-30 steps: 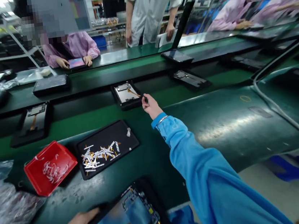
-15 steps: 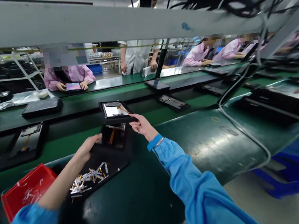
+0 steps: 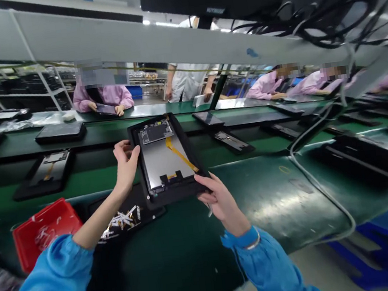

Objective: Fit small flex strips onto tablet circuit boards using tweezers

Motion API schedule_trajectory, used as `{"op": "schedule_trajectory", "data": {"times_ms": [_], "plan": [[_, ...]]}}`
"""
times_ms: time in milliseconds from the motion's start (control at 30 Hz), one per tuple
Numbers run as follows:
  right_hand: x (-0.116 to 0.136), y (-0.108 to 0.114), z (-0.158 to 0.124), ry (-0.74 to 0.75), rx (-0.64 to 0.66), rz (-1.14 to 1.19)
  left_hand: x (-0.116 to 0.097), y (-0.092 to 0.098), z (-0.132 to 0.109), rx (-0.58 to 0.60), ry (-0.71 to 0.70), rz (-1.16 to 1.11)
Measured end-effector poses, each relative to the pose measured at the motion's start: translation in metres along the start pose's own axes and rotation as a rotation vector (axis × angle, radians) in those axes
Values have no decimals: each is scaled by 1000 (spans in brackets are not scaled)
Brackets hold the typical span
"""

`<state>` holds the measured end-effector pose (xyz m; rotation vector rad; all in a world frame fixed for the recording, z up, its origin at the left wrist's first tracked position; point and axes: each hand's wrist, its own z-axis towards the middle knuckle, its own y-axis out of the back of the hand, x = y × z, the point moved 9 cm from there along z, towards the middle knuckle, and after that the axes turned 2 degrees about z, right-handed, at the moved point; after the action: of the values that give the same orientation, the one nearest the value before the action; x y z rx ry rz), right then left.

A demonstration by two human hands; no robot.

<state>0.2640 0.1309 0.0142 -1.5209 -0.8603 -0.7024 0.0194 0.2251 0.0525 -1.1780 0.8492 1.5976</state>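
Observation:
An opened tablet [image 3: 162, 161] in a black frame tilts toward me above the bench, its bare silver inside, dark board and orange ribbon cable [image 3: 181, 154] showing. My right hand [image 3: 220, 199] grips its lower right corner, thumb on the front. A small pale piece sticks out below those fingers, too little of it seen to name. My left hand [image 3: 126, 165] is at the tablet's left edge, thumb against the rim and fingers curled beside it. Under the tablet, a dark tray [image 3: 156, 214] bears a heap of small white and orange strips [image 3: 127, 220].
A red bin [image 3: 24, 242] with pale scraps stands left. Other opened tablets, one in a black holder [image 3: 42, 176] and one further right [image 3: 234, 141], lie on the green line. A white cable [image 3: 316, 175] crosses the bench at right. Co-workers in pink sit opposite.
The tablet has come nearer and tipped up, so its inside faces me. My left hand has left the lower dark unit over the tray and risen to the tablet's left edge.

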Motion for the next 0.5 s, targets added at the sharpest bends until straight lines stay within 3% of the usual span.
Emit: {"op": "schedule_trajectory", "data": {"times_ms": [67, 167, 267, 367, 433, 500], "plan": [[-11, -9, -15, 27, 34, -49, -16, 18, -10, 0, -51, 61], [-27, -17, -35, 99, 50, -235, -16, 34, -22, 37, -17, 103], [-30, -33, -55, 342, 83, -572, 10, 38, -33, 87, 122, 57], [-33, -70, -83, 672, 261, -885, 44, 29, -55, 217, 346, -95], [-40, -87, -98, 788, 368, -1005, 58, 19, -76, 324, 502, -240], [-41, -91, -107, 843, 380, -1072, 63, 13, -97, 405, 622, -390]]}}
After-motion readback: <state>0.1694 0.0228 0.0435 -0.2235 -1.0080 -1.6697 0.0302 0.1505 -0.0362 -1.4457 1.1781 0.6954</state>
